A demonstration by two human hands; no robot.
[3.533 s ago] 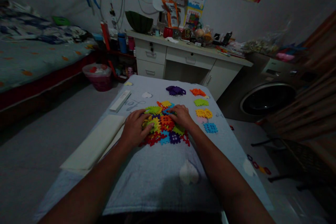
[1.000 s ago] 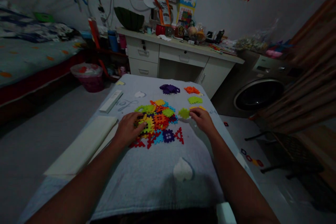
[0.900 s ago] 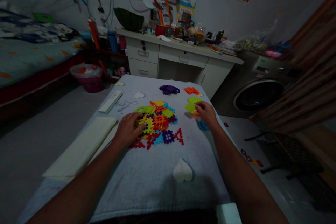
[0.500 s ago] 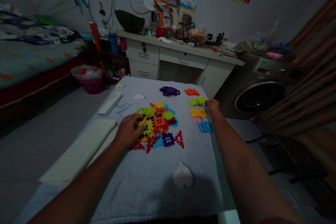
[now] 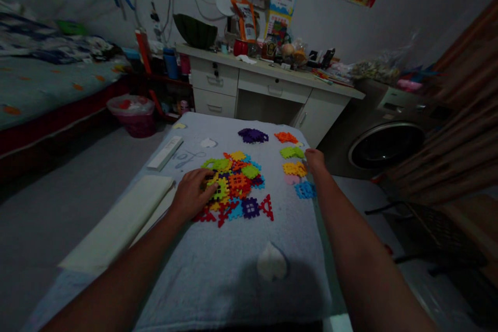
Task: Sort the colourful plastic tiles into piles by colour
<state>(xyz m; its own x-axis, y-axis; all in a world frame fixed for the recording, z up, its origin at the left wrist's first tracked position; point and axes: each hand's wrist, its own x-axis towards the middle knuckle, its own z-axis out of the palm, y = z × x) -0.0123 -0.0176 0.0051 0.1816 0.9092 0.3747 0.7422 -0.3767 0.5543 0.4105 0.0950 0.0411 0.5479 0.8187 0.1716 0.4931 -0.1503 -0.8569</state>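
Note:
My left hand [image 5: 194, 192] lies on the left side of a mixed pile of toothed plastic building pieces [image 5: 237, 181], thumb apart from the fingers. Its thumb is near a yellow-green window square [image 5: 220, 189]; some fingertips are hidden among the pieces. My right hand [image 5: 314, 158] is at the table's right edge, beside a small stack of light-green pieces [image 5: 291, 152]; its fingers are hidden from view. Close by are separate heaps: orange pieces [image 5: 286, 137], yellow pieces [image 5: 294, 168], pink pieces [image 5: 291, 179] and blue pieces [image 5: 305, 190]. Dark purple pieces [image 5: 252, 136] lie at the far side.
A pale blue cloth [image 5: 218, 270] covers the table. On its left lie a long white box [image 5: 165, 153] and a folded cream sheet [image 5: 116, 223]. Beyond stand a cluttered white desk [image 5: 272, 75], a washing machine [image 5: 373, 129] and a pink bin [image 5: 134, 116].
A light-green piece that reached up to my right fingers now lies lower, with the stack. My right hand has turned slightly. My left hand stays on the mixed pile.

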